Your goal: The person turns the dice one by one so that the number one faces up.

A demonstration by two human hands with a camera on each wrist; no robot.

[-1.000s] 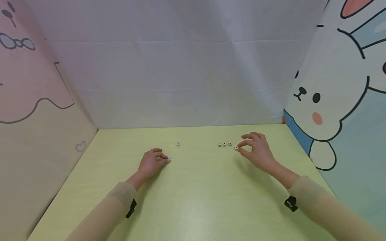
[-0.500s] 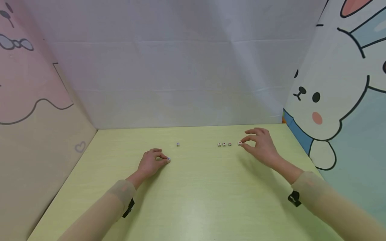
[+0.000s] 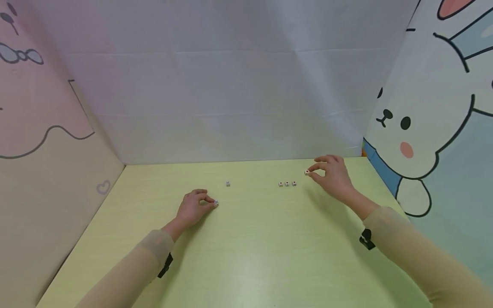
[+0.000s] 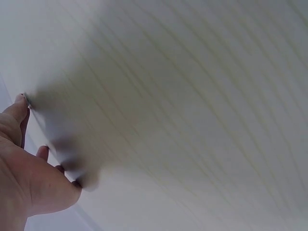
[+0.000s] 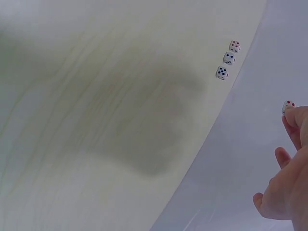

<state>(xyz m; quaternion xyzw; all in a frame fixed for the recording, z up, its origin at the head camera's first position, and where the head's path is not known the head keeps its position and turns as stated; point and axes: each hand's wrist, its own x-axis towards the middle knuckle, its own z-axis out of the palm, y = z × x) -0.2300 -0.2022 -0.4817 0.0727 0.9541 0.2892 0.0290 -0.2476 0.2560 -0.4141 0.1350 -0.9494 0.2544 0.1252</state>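
Note:
My right hand (image 3: 332, 176) pinches a small white die (image 3: 307, 172) between thumb and fingers, and its shadow falls apart from it on the table. In the right wrist view, red dots show on this held die (image 5: 288, 104). Three dice stand in a short row to the left of that hand: a left one (image 3: 280, 184), a middle one (image 3: 286, 184) and a right one (image 3: 294, 183). My left hand (image 3: 194, 208) pinches another die (image 3: 216, 202) at its fingertips, low over the table. Just beyond it lies a single die (image 3: 228, 184).
The pale yellow-green table (image 3: 246, 248) ends at a white cloth backdrop (image 3: 231, 107). A pink and beige printed panel (image 3: 42, 179) borders the left side, and a rabbit-printed panel (image 3: 416, 107) borders the right.
My right hand has moved away from me and up with its die, drawing clear of the row of three. The left hand has stayed in place with its die.

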